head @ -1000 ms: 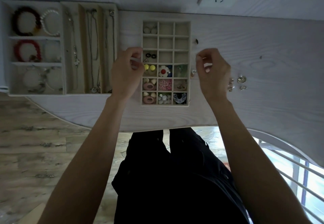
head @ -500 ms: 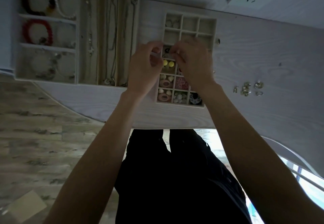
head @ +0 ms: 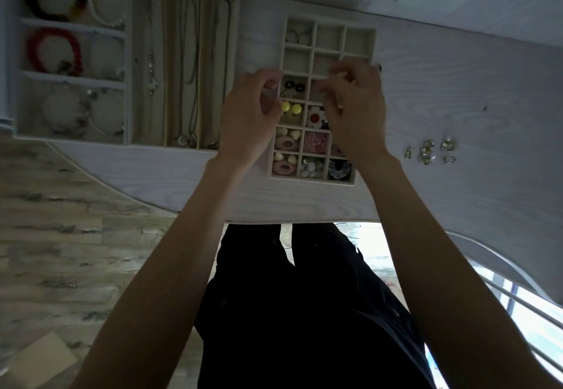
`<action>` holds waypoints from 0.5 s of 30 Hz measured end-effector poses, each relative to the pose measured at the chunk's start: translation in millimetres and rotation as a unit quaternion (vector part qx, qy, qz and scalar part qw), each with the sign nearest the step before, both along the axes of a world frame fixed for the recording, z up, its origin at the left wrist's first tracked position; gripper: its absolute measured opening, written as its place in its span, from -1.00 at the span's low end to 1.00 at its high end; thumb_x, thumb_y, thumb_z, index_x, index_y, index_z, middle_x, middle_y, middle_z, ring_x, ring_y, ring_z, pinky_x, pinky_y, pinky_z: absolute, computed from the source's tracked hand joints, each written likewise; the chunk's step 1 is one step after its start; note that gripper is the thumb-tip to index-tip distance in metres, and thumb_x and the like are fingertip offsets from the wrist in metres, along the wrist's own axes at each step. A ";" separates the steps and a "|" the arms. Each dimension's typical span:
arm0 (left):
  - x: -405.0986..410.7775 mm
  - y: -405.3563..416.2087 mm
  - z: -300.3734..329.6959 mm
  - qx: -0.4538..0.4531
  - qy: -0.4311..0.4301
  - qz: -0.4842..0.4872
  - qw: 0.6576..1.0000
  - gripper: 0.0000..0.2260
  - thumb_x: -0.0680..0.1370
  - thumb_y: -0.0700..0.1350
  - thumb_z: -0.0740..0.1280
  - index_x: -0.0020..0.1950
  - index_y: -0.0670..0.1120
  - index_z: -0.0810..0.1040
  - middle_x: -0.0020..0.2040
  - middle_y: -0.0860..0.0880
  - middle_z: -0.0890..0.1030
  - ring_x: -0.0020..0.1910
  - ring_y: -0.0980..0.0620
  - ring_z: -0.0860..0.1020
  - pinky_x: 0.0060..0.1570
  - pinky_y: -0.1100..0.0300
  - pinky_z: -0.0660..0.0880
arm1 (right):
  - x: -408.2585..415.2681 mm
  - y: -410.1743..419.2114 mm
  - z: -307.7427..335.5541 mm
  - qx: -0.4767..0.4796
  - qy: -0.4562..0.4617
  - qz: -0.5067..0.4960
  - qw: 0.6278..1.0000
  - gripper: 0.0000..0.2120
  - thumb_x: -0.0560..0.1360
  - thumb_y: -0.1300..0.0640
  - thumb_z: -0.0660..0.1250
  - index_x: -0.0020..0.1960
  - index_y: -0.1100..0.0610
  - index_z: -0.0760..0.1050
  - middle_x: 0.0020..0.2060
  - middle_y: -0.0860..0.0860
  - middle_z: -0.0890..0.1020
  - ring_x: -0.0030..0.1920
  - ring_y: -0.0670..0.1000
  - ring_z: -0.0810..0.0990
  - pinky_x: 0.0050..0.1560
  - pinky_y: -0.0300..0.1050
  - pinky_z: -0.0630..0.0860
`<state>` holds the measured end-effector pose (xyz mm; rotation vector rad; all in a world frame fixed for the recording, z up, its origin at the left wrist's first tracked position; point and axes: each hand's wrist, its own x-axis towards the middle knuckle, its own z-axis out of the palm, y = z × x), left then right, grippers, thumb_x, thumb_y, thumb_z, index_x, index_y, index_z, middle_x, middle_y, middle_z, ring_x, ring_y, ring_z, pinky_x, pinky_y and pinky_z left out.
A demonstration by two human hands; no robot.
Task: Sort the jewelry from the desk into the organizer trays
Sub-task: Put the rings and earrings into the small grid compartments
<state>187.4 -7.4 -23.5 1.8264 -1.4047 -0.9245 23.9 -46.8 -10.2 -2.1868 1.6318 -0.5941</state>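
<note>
A small piece, too tiny to identify, seems pinched by the right hand [head: 355,105] above the grid tray [head: 359,36], while the left hand [head: 248,114] is curled beside it, its contents untellable; release into an empty cell toward 12 o'clock is judged next.

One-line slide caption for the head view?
Both hands, left and right, work over the grid tray; loose earrings wait beside.

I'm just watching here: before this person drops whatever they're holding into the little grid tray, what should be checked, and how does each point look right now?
1. Free cell to drop into: ok, several compartments in the far rows of the grid tray look bare.
2. Right hand above the tray: ok, it hovers over the middle rows.
3. Piece held in its fingers: cannot tell, they pinch together but the item is too small to see.
4. Left hand out of the way: ok, at the tray's left edge, curled.
5. Work left: not ok, loose metal pieces lie on the desk to the right.
</note>
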 end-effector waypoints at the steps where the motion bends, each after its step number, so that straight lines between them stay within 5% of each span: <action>1: -0.1 0.1 0.3 -0.002 -0.001 0.000 1.000 -0.70 0.50 -0.24 0.32 0.22 -0.07 0.52 0.04 -0.03 0.57 -0.06 0.12 0.56 -0.01 0.17 0.54 | 1.0 -0.2 -1.8 -0.001 0.001 0.009 1.000 -0.84 0.45 0.26 0.28 -0.13 0.17 0.64 -0.02 0.12 0.59 0.02 0.14 0.50 -0.14 -0.23 0.34; 15: -1.1 0.8 3.0 -0.004 -0.014 -0.005 1.000 -0.72 0.51 -0.23 0.32 0.22 -0.09 0.53 0.04 -0.01 0.57 -0.08 0.12 0.56 -0.02 0.17 0.55 | 18.5 -39.0 6.3 -0.003 0.166 0.170 0.971 -0.89 0.34 0.06 0.43 -0.20 0.09 0.67 0.09 0.07 0.55 0.14 0.18 0.45 0.06 -0.05 0.40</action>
